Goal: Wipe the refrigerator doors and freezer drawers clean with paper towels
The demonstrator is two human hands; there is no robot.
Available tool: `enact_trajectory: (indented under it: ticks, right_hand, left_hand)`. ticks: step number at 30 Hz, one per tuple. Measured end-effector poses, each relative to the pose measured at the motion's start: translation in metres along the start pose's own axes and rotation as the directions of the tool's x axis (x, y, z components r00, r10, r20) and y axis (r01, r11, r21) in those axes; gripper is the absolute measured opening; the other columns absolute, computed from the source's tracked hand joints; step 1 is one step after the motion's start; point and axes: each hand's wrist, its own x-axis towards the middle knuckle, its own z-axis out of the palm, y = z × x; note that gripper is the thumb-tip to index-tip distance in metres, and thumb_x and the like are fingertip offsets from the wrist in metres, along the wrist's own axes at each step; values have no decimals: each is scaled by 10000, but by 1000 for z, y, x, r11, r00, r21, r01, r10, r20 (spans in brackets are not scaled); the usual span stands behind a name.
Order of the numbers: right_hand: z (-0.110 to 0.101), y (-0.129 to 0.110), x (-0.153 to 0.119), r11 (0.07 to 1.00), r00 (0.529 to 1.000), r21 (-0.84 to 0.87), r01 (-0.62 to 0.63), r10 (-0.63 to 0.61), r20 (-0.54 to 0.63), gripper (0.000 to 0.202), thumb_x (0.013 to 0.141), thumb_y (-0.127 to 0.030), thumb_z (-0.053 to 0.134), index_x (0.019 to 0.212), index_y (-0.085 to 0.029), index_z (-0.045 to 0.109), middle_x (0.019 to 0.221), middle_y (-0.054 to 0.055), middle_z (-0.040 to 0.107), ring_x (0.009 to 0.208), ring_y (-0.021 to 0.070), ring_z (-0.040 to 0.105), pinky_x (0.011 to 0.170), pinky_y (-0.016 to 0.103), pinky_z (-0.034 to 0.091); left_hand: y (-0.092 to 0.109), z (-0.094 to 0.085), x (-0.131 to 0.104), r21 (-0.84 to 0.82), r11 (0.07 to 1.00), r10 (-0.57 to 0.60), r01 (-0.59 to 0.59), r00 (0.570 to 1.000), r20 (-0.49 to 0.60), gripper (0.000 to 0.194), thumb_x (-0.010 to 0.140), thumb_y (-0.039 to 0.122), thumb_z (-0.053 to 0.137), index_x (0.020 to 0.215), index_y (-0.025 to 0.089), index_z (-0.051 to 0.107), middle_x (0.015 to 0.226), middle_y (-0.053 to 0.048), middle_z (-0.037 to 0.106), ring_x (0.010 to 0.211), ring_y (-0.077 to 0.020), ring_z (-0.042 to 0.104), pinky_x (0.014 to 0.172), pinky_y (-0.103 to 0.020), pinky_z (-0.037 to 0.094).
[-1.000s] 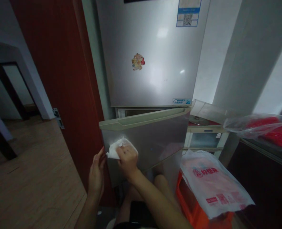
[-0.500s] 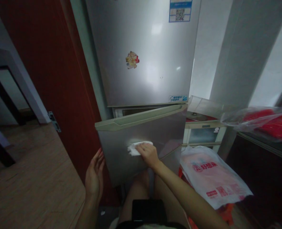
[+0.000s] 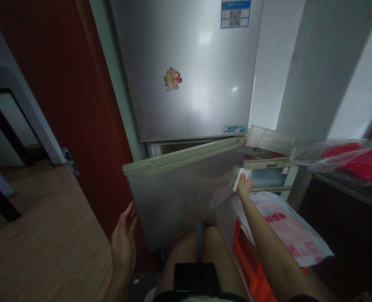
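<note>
A silver fridge door, the lower one, stands partly open below the closed upper door. At its right edge, my right hand holds a folded white cloth with the fingers wrapped round it. My left hand is at the door's left edge, fingers stretched out, the fingertips touching or just behind the edge. Whatever lies inside the fridge is mostly hidden behind the door.
A reddish-brown wooden door stands close on the left. To the right are a white plastic bag on an orange stool, a small cabinet and a clear bag with red contents.
My right hand has moved with the white cloth from the middle of the lower door to its right edge. My left hand has stayed at the left edge.
</note>
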Motion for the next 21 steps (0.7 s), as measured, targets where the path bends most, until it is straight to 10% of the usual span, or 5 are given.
enact_trajectory:
  ticks: [10, 16, 21]
  right_hand:
    - [8, -80, -196, 896, 911, 254, 365, -400, 102, 418, 990, -388, 335, 1023, -131, 664, 860, 117, 734, 788, 241, 689, 675, 314, 503]
    - [5, -132, -312, 602, 570, 368, 709, -796, 203, 281, 932, -258, 438, 843, -227, 703, 789, 41, 747, 729, 206, 699, 677, 299, 521]
    - [5, -146, -334, 376, 263, 388, 841, -913, 313, 157, 934, -250, 568, 814, -228, 667, 699, -10, 699, 646, 164, 650, 569, 273, 446]
  left_hand:
    - [-2, 0, 1, 3, 1000, 30, -30, 999, 13, 301, 925, 399, 563, 1106, 239, 743, 1272, -46, 693, 1270, -222, 574, 1196, -461, 300]
    - [-3, 2, 5, -16, 1000, -15, 15, 1000, -6, 315, 908, 386, 566, 1108, 209, 734, 1292, -63, 683, 1281, -231, 567, 1189, -444, 315]
    - [-6, -4, 12, -23, 995, -95, 95, 995, 9, 453, 903, 497, 537, 1185, 182, 699, 1337, -110, 651, 1291, -262, 561, 1183, -462, 315]
